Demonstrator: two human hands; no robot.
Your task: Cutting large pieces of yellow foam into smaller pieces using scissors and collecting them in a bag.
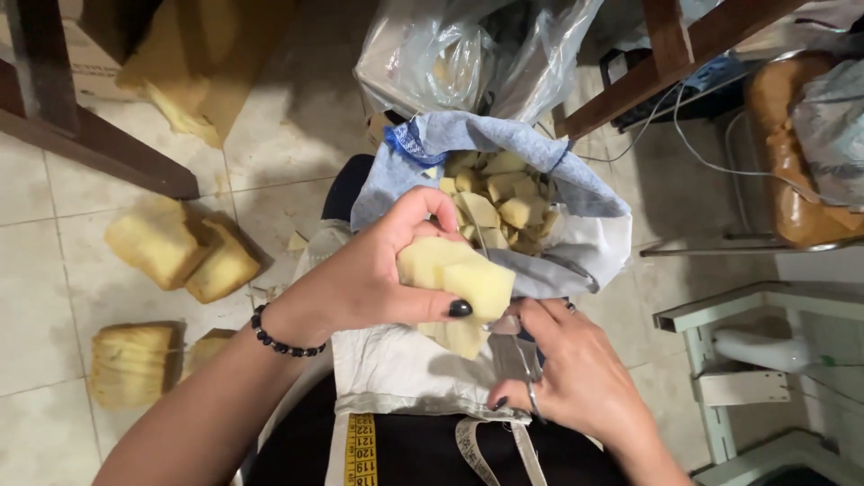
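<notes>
The right hand [576, 369] is closing around scissors [513, 337], fingers curled. Just above, the left hand [378, 270] is pinching a foam block [459, 274]; it looks light and squashy, best gripped by its sides. Beyond, a cloth bag [576, 193] is holding foam scraps [499, 202].

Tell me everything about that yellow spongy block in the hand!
The yellow foam block looks soft and spongy, pale yellow, with cut, angled faces. The left hand has it in its grip, thumb on the underside, over a cloth sack full of smaller foam pieces. The right hand works just below with scissors.
</notes>
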